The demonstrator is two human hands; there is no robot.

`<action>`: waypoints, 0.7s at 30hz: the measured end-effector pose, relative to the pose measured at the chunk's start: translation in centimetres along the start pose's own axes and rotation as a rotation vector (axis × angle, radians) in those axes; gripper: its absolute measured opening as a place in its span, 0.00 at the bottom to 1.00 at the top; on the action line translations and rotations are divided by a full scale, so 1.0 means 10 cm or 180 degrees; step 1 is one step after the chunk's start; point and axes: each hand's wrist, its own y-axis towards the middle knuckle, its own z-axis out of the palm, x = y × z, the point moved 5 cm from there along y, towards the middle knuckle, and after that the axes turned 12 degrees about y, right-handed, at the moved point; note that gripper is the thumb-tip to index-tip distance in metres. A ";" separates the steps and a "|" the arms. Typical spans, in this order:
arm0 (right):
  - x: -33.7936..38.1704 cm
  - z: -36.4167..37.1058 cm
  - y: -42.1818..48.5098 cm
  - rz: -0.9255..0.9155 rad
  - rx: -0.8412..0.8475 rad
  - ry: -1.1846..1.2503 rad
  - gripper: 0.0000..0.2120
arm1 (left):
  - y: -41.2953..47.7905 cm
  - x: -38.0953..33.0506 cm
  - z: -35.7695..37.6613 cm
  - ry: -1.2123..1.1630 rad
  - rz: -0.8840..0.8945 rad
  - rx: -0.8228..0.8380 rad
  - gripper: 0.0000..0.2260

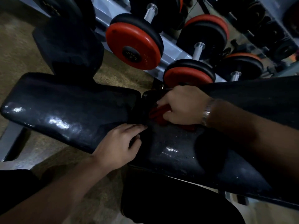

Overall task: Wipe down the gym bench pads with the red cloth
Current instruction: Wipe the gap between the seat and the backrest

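The black gym bench has two glossy pads: the left pad (64, 109) and the right pad (181, 152), which meet at a narrow gap in the middle. My right hand (182, 107) presses the red cloth (159, 113) onto the right pad close to that gap. The cloth is mostly hidden under my fingers. My left hand (119, 143) rests flat on the near edge of the bench at the gap, fingers apart, holding nothing. Both pads shine with wet spots.
A grey dumbbell rack (171, 50) runs behind the bench with red and black dumbbells (134, 41). Another black padded piece (68, 42) stands at the upper left. Brown floor (21, 50) lies around the bench. My dark-clothed leg (169, 201) is below the right pad.
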 end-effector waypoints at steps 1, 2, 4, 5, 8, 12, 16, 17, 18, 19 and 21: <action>-0.01 -0.06 -0.11 -0.0009 0.0089 0.0066 0.16 | 0.00 0.01 0.00 0.0002 0.0007 0.0007 0.22; -0.05 -0.13 -0.17 0.0040 0.0117 0.0105 0.16 | -0.01 0.01 0.00 0.0000 0.0013 0.0012 0.22; -0.21 -0.28 -0.17 0.0192 -0.0026 0.0060 0.14 | 0.00 0.01 0.00 -0.0020 0.0021 0.0024 0.22; -0.29 -0.34 -0.12 0.0283 -0.0166 -0.0051 0.13 | 0.00 0.01 0.00 -0.0028 0.0024 0.0019 0.22; -0.39 -0.34 0.10 0.0467 -0.0648 -0.0420 0.13 | 0.01 0.00 0.00 -0.0036 -0.0010 -0.0023 0.22; -0.22 -0.08 0.10 0.0167 -0.0366 -0.0205 0.14 | 0.02 -0.02 -0.01 -0.0067 -0.0019 -0.0098 0.21; -0.22 -0.19 -0.13 0.0033 -0.0015 0.0039 0.15 | 0.01 -0.04 -0.02 -0.0111 -0.0062 -0.0179 0.18; -0.26 -0.24 -0.13 0.0119 -0.0089 -0.0010 0.14 | 0.01 -0.04 -0.03 -0.0125 -0.0078 -0.0187 0.17; -0.30 -0.29 -0.10 0.0196 -0.0222 -0.0110 0.12 | 0.01 -0.04 -0.03 -0.0133 -0.0086 -0.0180 0.17; -0.32 -0.32 -0.05 0.0257 -0.0396 -0.0241 0.12 | 0.01 -0.04 -0.03 -0.0132 -0.0089 -0.0158 0.18; -0.27 -0.32 0.03 0.0317 -0.0640 -0.0474 0.11 | 0.02 -0.05 -0.04 -0.0105 -0.0100 -0.0110 0.19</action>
